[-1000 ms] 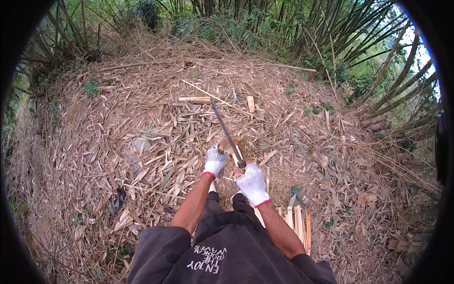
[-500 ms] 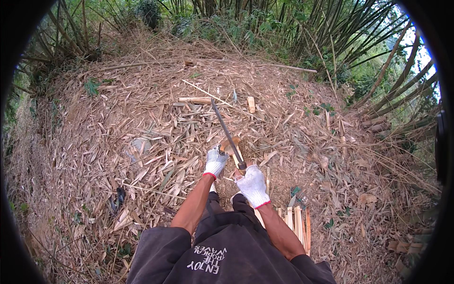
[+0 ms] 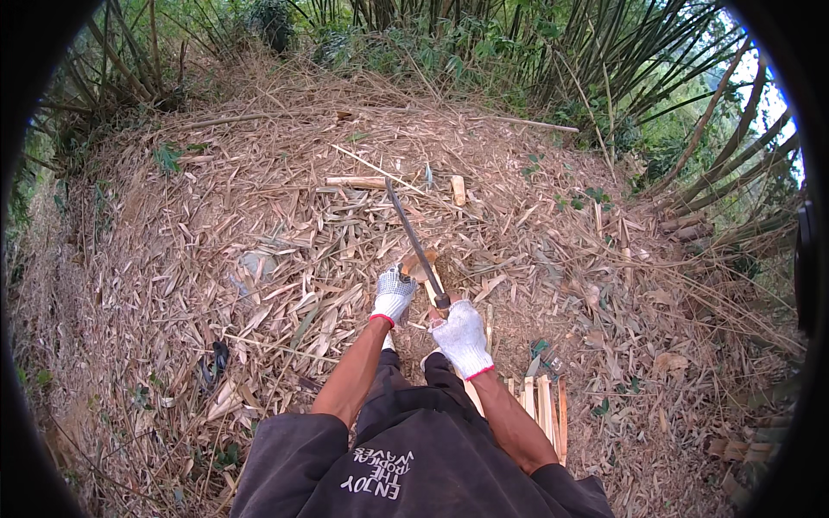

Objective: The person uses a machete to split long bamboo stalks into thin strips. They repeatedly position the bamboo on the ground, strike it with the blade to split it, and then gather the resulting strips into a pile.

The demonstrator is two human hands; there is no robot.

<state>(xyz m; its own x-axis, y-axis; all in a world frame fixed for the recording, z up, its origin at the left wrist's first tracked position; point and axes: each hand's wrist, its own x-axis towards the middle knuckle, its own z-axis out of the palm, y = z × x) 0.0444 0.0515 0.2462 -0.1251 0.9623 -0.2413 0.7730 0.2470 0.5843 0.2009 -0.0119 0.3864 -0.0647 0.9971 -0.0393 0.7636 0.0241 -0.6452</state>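
Note:
My right hand (image 3: 460, 335), in a white knit glove, is wrapped round the handle of a machete (image 3: 408, 223). Its long dark blade points away from me and slightly left. My left hand (image 3: 394, 294), gloved with a dotted grip pattern, is closed at the left side of a pale piece of wood (image 3: 433, 283). The blade crosses over this piece, and I cannot tell whether it has cut in. The wood's far end looks orange-brown; its lower part is partly hidden by the blade and my right hand.
Split pale strips (image 3: 544, 410) lie by my right leg. Farther ahead are a short log (image 3: 356, 182), a small wood block (image 3: 458, 190) and a thin pole (image 3: 371, 164). Dry leaves (image 3: 285, 293) cover the ground. Bamboo clumps (image 3: 639, 69) edge the far side and right.
Almost nothing differs. Both hands, the machete and the wood stay in nearly the same place.

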